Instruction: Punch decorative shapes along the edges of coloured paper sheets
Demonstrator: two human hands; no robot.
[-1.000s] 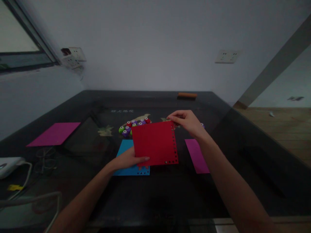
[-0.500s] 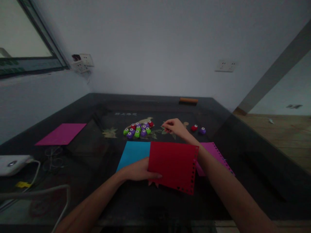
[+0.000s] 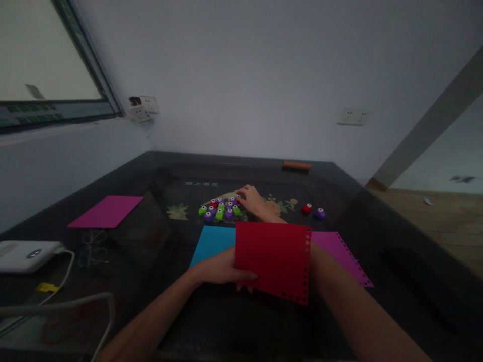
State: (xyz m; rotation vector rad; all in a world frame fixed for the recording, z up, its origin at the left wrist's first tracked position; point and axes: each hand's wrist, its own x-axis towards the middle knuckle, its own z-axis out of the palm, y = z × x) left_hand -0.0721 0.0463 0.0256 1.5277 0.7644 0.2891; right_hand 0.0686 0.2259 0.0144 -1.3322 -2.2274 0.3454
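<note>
Dim grey light, stretched edges.

The red sheet (image 3: 272,259) looks like smooth, matt card, as does the blue sheet (image 3: 214,244). The small eyed pieces (image 3: 221,213) look like shiny plastic. The dark surface (image 3: 226,332) is glossy, glass-like; the far wall (image 3: 241,75), matt; the floor (image 3: 445,216) at right, wood-like.

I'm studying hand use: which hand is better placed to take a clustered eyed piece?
Likely the right hand: its fingers are at the cluster, while the left hand holds the red sheet.
</note>
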